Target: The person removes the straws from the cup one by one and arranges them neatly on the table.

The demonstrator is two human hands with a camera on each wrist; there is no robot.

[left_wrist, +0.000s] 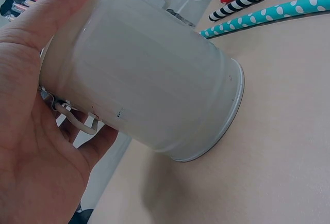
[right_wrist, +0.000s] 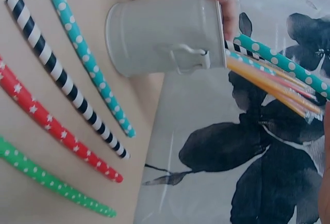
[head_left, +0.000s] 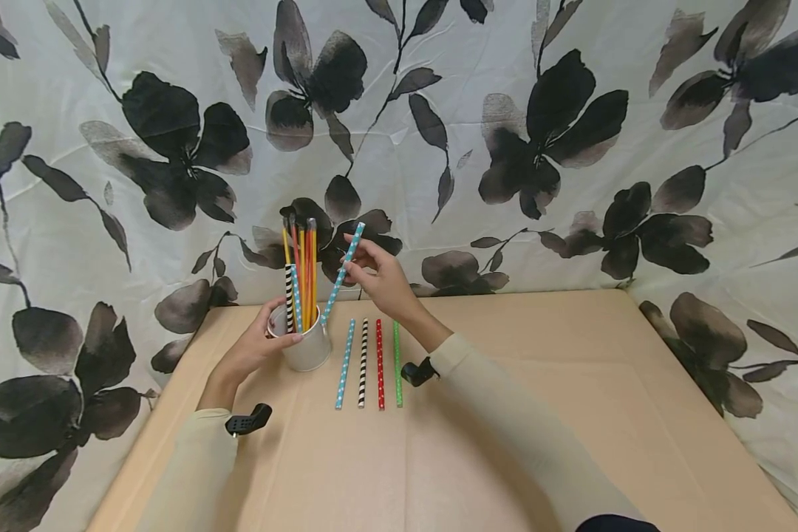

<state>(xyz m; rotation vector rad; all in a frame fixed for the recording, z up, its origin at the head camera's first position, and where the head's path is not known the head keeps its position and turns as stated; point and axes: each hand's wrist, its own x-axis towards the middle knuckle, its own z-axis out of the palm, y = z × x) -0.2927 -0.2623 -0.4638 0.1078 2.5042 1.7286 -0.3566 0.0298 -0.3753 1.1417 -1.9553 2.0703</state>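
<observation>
My left hand point(head_left: 249, 351) grips a pale metal pail point(head_left: 309, 351) near its rim, with the thumb along the near side; small wire handles point(left_wrist: 77, 121) show on the pail. Inside it stand a black-and-white striped paper straw point(head_left: 289, 295), a blue dotted straw point(head_left: 297, 299) and several yellow, orange and red sticks point(head_left: 313, 266). Just right of the pail, my right hand point(head_left: 386, 284) pinches another blue straw with white dots point(head_left: 336, 288). This straw leans, its lower end at the pail's rim. In the right wrist view the right hand is mostly out of frame.
Right of the pail, a row of straws lies on the tan table point(head_left: 539, 369): blue dotted point(head_left: 345, 366), black-and-white striped point(head_left: 363, 362), red with white stars point(head_left: 380, 362) and green dotted point(head_left: 397, 362). A floral cloth point(head_left: 439, 44) hangs behind the table's far edge.
</observation>
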